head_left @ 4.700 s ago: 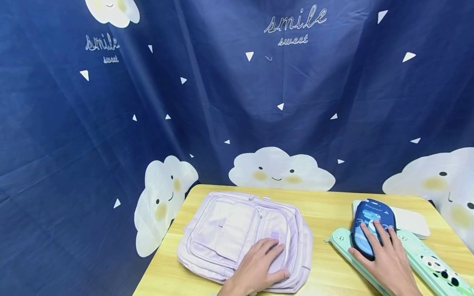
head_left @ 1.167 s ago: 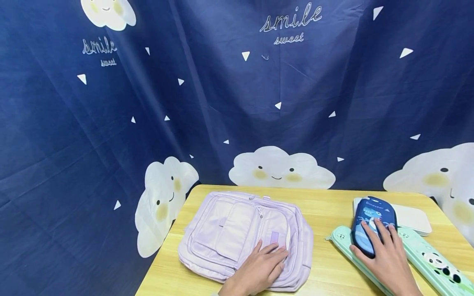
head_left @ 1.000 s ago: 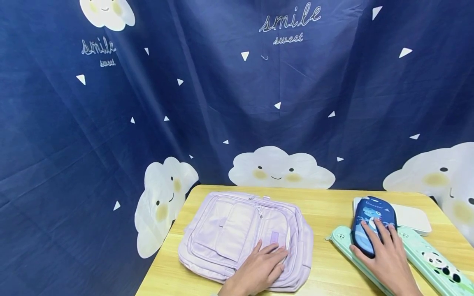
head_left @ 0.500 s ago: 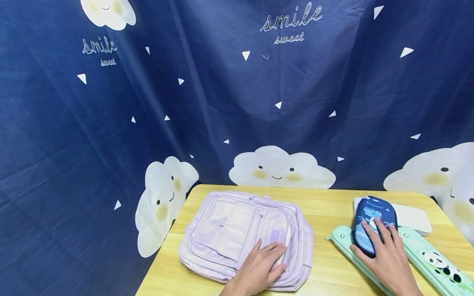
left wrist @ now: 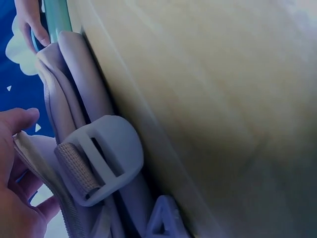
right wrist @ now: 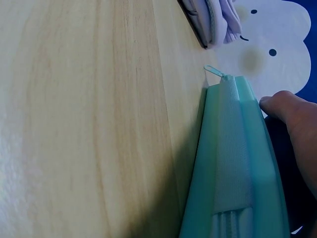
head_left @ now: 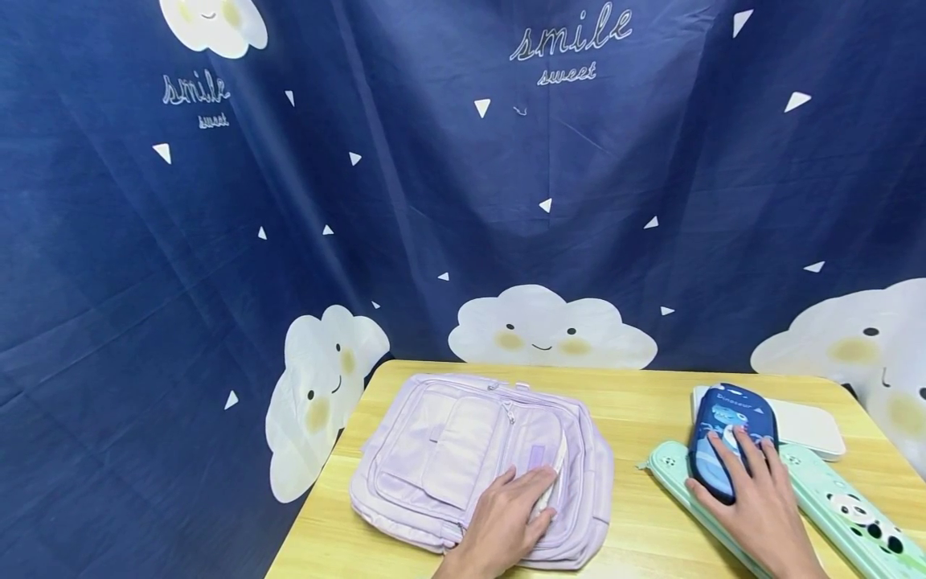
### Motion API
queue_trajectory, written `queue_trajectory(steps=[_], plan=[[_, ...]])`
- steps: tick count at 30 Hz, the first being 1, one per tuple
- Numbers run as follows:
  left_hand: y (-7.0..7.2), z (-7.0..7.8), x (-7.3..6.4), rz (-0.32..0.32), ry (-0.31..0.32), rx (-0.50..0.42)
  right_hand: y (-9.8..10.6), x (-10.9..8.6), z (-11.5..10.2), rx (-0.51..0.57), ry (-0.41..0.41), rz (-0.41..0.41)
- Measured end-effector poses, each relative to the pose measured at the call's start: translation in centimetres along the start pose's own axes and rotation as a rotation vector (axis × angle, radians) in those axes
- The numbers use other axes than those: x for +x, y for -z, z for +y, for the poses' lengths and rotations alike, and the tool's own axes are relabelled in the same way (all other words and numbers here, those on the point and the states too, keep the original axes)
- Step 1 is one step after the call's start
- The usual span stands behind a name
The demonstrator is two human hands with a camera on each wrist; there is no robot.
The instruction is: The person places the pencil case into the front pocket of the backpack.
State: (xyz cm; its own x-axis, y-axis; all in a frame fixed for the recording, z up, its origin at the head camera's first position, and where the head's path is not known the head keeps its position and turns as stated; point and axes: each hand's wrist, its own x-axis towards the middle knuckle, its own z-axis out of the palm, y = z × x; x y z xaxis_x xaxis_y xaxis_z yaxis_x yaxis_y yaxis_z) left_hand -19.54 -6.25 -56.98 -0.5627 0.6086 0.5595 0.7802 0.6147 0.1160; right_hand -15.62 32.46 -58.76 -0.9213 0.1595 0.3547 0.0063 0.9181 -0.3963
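A lilac backpack (head_left: 456, 450) lies flat on the wooden table, front side up. My left hand (head_left: 502, 515) is at its front pocket, fingers bent over the zippered edge, where a pale lining shows. The left wrist view has that zipper edge (left wrist: 44, 173) between thumb and fingers, beside a plastic strap buckle (left wrist: 119, 144). My right hand (head_left: 760, 503) rests with spread fingers on a navy dinosaur pencil case (head_left: 712, 462). That case lies over a mint-green zip pencil case (head_left: 669, 462); in the right wrist view my thumb is beside the green case (right wrist: 247, 148).
Another mint-green case with pandas (head_left: 842, 498) lies right of my right hand. A white flat box (head_left: 810, 426) sits partly under the dinosaur case. The table (head_left: 629, 402) ends against a dark blue curtain (head_left: 448, 161) with cloud prints.
My left hand's fingers, earlier flat over the pocket, have bent at its zippered edge and lifted it, baring more of the pale lining. My right hand has stayed on the dinosaur pencil case.
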Motion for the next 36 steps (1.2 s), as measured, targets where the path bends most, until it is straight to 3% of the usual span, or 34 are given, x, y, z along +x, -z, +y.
queue_trajectory(steps=[11,25,36], plan=[[1.0,-0.5,0.7,0.087,-0.001,-0.030,0.0,-0.1,0.1,0.008,0.019,0.012],[3.5,-1.8,1.6,0.085,0.056,-0.112,0.0,-0.2,0.1,-0.002,0.023,0.014],[5.1,-2.9,1.9,0.114,0.153,-0.182,0.0,-0.3,0.2,0.012,0.050,0.030]])
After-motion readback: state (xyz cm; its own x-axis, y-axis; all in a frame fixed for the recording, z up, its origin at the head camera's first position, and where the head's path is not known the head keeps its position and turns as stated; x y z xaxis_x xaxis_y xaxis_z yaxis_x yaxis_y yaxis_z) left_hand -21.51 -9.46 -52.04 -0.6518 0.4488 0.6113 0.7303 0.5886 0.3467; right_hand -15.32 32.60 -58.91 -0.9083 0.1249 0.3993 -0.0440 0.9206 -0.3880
